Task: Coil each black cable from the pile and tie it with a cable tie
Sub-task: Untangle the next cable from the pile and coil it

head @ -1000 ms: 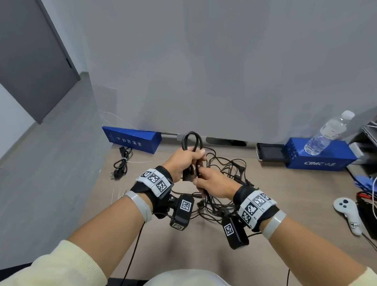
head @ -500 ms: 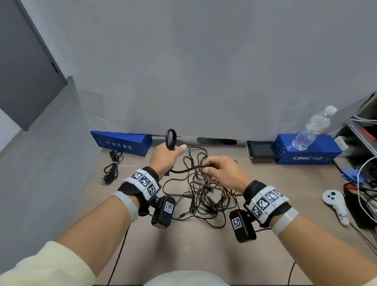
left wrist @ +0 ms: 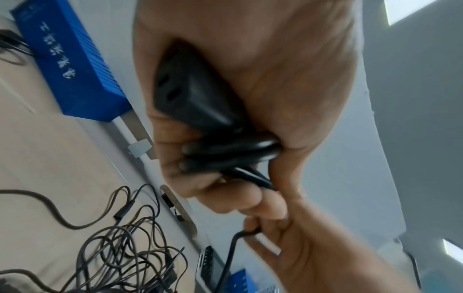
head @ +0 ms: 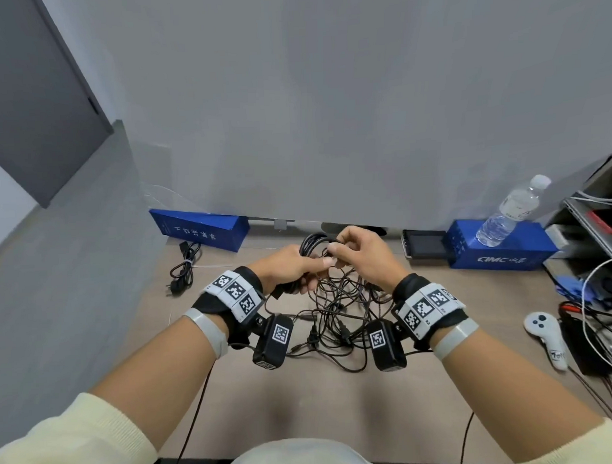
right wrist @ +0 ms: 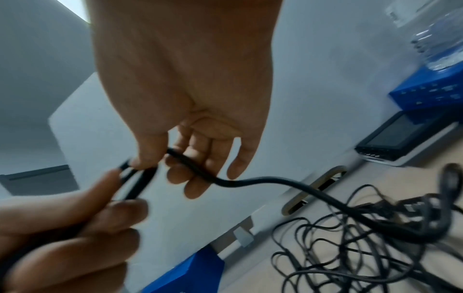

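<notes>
Clenching left hand [head: 292,267] grip holds black cable [left wrist: 225,152] loops; right hand [head: 362,254] pinches free strand beside it.

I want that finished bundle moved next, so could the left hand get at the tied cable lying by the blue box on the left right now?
Probably not yet: the left hand grips the cable coil, though the way to the tied cable looks free.
</notes>
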Tool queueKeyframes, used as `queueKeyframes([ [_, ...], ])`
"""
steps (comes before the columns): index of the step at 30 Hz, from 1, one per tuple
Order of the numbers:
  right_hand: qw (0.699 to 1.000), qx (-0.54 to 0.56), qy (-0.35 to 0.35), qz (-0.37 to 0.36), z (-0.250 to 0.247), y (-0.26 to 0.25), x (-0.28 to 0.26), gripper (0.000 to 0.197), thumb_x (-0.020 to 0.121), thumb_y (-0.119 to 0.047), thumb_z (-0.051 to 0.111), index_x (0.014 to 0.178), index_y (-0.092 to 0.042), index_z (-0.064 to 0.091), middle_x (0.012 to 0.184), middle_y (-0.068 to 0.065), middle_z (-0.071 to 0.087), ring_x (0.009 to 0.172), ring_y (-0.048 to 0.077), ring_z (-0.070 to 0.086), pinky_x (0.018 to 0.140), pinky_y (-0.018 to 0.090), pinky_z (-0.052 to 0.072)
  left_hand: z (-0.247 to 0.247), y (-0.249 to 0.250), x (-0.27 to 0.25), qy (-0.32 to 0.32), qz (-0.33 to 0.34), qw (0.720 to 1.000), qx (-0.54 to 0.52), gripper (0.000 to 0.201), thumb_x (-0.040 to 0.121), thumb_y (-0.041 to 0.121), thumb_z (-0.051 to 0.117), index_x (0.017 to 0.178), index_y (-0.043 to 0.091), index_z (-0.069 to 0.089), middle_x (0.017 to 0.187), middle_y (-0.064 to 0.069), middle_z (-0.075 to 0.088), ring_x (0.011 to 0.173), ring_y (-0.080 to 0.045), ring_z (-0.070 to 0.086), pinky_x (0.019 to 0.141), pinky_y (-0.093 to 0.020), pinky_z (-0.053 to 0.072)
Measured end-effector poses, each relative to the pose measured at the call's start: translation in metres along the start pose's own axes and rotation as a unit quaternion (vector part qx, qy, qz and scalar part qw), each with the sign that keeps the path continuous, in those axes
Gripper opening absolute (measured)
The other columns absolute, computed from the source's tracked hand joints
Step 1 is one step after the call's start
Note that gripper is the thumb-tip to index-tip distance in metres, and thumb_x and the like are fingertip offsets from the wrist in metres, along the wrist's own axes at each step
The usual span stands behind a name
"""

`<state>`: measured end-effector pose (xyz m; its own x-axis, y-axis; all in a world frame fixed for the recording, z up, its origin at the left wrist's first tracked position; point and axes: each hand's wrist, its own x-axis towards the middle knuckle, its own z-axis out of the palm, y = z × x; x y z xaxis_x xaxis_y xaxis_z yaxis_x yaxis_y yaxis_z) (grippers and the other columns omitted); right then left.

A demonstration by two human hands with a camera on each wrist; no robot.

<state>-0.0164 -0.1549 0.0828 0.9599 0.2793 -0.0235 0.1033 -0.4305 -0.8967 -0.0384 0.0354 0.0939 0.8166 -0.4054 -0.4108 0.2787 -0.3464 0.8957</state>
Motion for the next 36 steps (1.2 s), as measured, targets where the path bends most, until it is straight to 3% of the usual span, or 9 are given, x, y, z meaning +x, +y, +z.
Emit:
queueKeyframes([
  [4,0.997,-0.037,-0.063,-0.004,-0.008,0.020,-0.001,0.021,0.096,-0.029,0.066,0.089,-0.008,0.065,0.082,0.001,0.071,0.076,0.007,0.062,0.079,0.026,0.050,-0.012,0.002,-0.007,0.007,0.026,0.996,-0.080,0.031,0.103,0.032,0.052,0.082,0.011,0.063,0.059,-0.002,0.055,0.050,-0.011,0.049,0.048,-0.019,0.041],
  [9,0.997,-0.060,0.028,0.048,0.003,0.039,0.000,0.019,0.100,-0.026,0.056,0.087,-0.021,0.068,0.072,0.001,0.072,0.069,0.017,0.069,0.079,0.043,0.059,-0.016,0.003,-0.007,0.094,0.072,0.974,-0.192,0.022,0.100,0.026,0.059,0.082,0.012,0.062,0.067,-0.004,0.057,0.059,-0.015,0.051,0.056,-0.023,0.044],
  [13,0.991,-0.129,-0.038,0.017,0.013,0.017,-0.005,0.027,0.103,-0.028,0.048,0.093,-0.020,0.072,0.061,-0.009,0.055,0.055,0.006,0.051,0.059,0.030,0.044,-0.012,0.004,-0.003,0.162,0.075,0.960,-0.218,0.009,0.092,0.019,0.070,0.098,0.011,0.068,0.081,-0.004,0.062,0.065,-0.013,0.056,0.063,-0.026,0.048],
  [16,0.977,-0.188,-0.103,-0.009,0.018,0.002,-0.006,0.029,0.104,-0.028,0.046,0.101,-0.021,0.074,0.068,-0.013,0.054,0.061,0.000,0.049,0.057,0.020,0.034,-0.010,0.008,0.002,0.170,0.076,0.955,-0.231,0.026,0.090,0.014,0.071,0.116,0.011,0.071,0.091,-0.002,0.066,0.079,-0.013,0.058,0.072,-0.027,0.051],
  [20,0.970,-0.176,-0.168,0.003,0.019,-0.003,-0.006,0.030,0.105,-0.026,0.047,0.105,-0.017,0.075,0.057,-0.025,0.054,0.052,-0.010,0.051,0.055,0.013,0.032,-0.012,0.011,0.000,0.093,0.100,0.973,-0.184,0.016,0.092,0.014,0.068,0.106,0.007,0.067,0.111,-0.014,0.073,0.101,-0.020,0.065,0.081,-0.028,0.049],
  [25,0.969,-0.153,-0.194,0.012,0.020,-0.008,-0.007,0.028,0.106,-0.025,0.046,0.103,-0.018,0.073,0.054,-0.031,0.055,0.054,-0.016,0.050,0.056,0.006,0.036,-0.008,0.015,-0.001,0.053,0.136,0.973,-0.181,0.017,0.090,0.001,0.065,0.104,0.007,0.058,0.077,-0.005,0.059,0.071,-0.015,0.060,0.071,-0.026,0.052],
  [28,0.968,-0.177,-0.176,0.025,0.019,0.005,-0.005,0.022,0.100,-0.034,0.056,0.093,-0.020,0.070,0.061,-0.013,0.058,0.054,0.002,0.050,0.057,0.018,0.040,-0.015,0.014,0.008,0.120,0.125,0.926,-0.335,0.020,0.089,0.003,0.066,0.103,0.016,0.060,0.072,0.002,0.051,0.058,-0.010,0.048,0.062,-0.027,0.043],
  [32,0.975,-0.201,-0.066,0.062,0.004,0.032,-0.003,0.016,0.096,-0.029,0.061,0.087,-0.020,0.069,0.084,0.001,0.071,0.080,0.021,0.065,0.075,0.039,0.051,-0.036,0.013,0.015,0.282,0.098,0.843,-0.447,0.021,0.090,0.005,0.067,0.088,0.023,0.057,0.065,0.007,0.049,0.051,-0.007,0.043,0.051,-0.022,0.041],
  [36,0.985,-0.171,0.009,0.005,-0.002,0.017,0.005,0.012,0.095,-0.027,0.063,0.092,-0.021,0.073,0.087,-0.004,0.071,0.085,0.017,0.064,0.077,0.033,0.049,-0.041,0.006,0.021,0.396,0.056,0.841,-0.364,0.019,0.085,0.013,0.076,0.095,0.021,0.063,0.080,0.005,0.058,0.071,-0.010,0.053,0.071,-0.027,0.046],
])
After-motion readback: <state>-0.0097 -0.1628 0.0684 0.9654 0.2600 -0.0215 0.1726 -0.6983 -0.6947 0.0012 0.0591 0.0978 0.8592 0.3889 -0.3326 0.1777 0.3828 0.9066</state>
